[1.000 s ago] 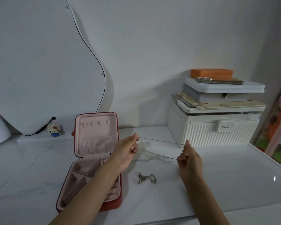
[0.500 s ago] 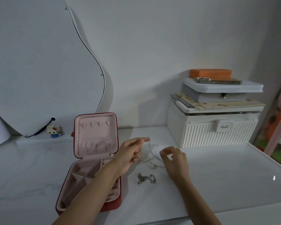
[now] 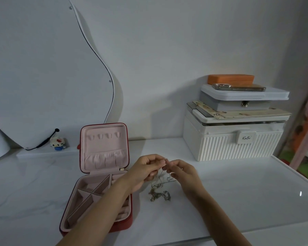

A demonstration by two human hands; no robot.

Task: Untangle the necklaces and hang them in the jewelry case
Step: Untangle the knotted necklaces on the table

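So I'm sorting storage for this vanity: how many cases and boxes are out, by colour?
Red: 1, the open jewelry case
Orange: 1, the flat case
Grey: 1, the latched box
White: 1, the ribbed box
Total: 4

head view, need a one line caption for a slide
Both hands, left hand and right hand, pinch a thin necklace above a tangled chain pile beside the open red jewelry case.

Both hands raised together above the white bench (image 3: 238,192), left hand (image 3: 144,170) and right hand (image 3: 182,172) pinching a thin necklace chain (image 3: 163,176) between fingertips; chain drooping down to a tangled heap of necklaces (image 3: 159,195) lying on the bench. Red jewelry case (image 3: 100,176) open just left of the hands, pink lid upright; stacked white boxes (image 3: 235,137) well apart at back right, orange case (image 3: 230,79) and phone (image 3: 238,87) on top.
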